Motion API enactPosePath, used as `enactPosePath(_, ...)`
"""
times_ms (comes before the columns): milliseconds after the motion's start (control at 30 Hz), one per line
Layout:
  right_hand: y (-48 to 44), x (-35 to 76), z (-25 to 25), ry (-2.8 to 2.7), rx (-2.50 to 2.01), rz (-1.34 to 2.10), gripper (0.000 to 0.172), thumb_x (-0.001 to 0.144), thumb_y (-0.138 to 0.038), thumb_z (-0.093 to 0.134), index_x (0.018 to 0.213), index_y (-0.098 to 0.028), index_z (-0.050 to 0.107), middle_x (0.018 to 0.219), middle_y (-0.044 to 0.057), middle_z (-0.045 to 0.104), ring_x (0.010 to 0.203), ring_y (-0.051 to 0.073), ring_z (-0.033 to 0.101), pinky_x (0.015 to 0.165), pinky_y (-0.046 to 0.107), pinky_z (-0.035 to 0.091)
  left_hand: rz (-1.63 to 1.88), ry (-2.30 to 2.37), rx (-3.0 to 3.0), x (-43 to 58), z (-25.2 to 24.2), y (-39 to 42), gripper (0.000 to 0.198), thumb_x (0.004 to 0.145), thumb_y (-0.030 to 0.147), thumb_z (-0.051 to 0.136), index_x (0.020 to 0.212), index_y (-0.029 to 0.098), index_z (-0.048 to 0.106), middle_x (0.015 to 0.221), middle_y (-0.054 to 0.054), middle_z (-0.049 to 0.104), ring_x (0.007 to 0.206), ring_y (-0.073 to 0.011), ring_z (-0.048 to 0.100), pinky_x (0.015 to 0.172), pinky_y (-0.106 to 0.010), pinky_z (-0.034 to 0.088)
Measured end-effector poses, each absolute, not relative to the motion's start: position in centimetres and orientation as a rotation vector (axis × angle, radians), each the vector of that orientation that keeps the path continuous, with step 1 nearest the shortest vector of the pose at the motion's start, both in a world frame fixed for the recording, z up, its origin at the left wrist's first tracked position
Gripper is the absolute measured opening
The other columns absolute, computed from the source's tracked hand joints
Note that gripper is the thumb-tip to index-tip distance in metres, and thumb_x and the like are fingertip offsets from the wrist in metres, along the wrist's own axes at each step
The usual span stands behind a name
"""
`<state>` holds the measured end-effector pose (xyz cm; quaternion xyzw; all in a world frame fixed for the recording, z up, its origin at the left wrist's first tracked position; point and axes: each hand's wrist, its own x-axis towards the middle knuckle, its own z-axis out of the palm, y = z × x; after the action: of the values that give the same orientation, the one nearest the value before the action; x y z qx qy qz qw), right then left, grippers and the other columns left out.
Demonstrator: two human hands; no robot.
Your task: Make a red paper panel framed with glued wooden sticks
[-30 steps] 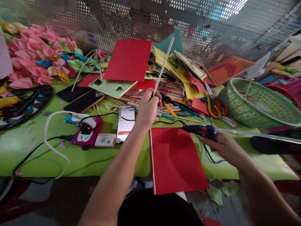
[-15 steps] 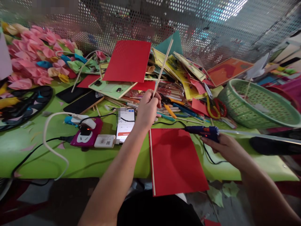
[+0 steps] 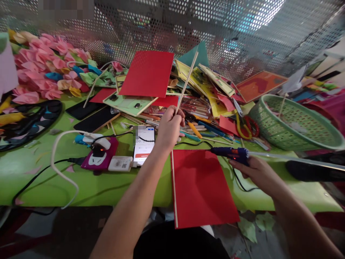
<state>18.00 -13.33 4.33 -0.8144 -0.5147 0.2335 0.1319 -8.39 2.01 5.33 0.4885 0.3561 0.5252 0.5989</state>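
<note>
Aslant, a pale stick [image 3: 188, 81] rises from the left hand [image 3: 170, 127], its grip clamped around the lower end, while the right hand [image 3: 256, 172] has its grip wrapped around a blue glue gun [image 3: 237, 155], nozzle at the far edge of a red card [image 3: 202, 190]. Lined on its left side by a pale strip [image 3: 175, 194], the card overhangs the green worktop [image 3: 107, 194].

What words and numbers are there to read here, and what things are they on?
"00:2": on the smartphone screen; the digits after it are too blurred to be sure.
Red button on that screen: writing too small to read.
White charger: a QR code and tiny print, too small to read.
Hot glue gun and red sheet: no writing I can make out.
</note>
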Motion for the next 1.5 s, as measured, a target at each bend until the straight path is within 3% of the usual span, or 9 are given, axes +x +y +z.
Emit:
enactPosePath(667, -12.7, 17.1, 4.1, -1.542, -2.256, 0.715, 0.054, 0.075, -0.075, 0.061, 0.057, -0.025, 0.046, 0.045, -0.005, 0.033, 0.043, 0.013, 0.033, 0.044, 0.027, 0.022, 1.217, 0.837, 1.137, -8.4, 5.4, 1.9, 0.010, 0.073, 0.014, 0.049, 0.077, 0.023, 0.049, 0.066, 0.002, 0.053, 0.058, -0.0106, 0.047, 0.045, -0.020, 0.027)
enactPosePath(867, -13.9, 18.8, 3.8, -1.394, -2.233, 0.742, 0.060, 0.072, -0.078, 0.066, 0.059, -0.024, 0.047, 0.046, -0.007, 0.031, 0.043, 0.010, 0.029, 0.044, 0.026, 0.018, 1.212, 0.830, 1.135, -8.4, 5.4, 2.0, 0.010, 0.072, 0.014, 0.049, 0.076, 0.022, 0.049, 0.065, 0.002, 0.053, 0.058, -0.0104, 0.047, 0.044, -0.019, 0.029)
enactPosePath(1100, -14.3, 19.7, 3.7, -1.377, -2.286, 0.680, 0.063, 0.068, -0.084, 0.064, 0.057, -0.023, 0.050, 0.045, -0.004, 0.040, 0.042, 0.012, 0.034, 0.043, 0.027, 0.023, 1.208, 0.827, 1.138, -8.4, 5.2, 2.2, 0.010, 0.071, 0.014, 0.048, 0.078, 0.023, 0.049, 0.067, 0.003, 0.053, 0.058, -0.0103, 0.048, 0.044, -0.018, 0.031)
enactPosePath(1500, -13.9, 19.0, 4.0, -1.480, -2.314, 0.613, 0.062, 0.072, -0.082, 0.057, 0.051, -0.026, 0.042, 0.040, -0.005, 0.034, 0.040, 0.012, 0.033, 0.043, 0.028, 0.025, 1.231, 0.817, 1.134, -8.3, 5.3, 2.2, 0.011, 0.073, 0.011, 0.047, 0.078, 0.022, 0.049, 0.069, 0.002, 0.054, 0.057, -0.0090, 0.047, 0.044, -0.019, 0.027)
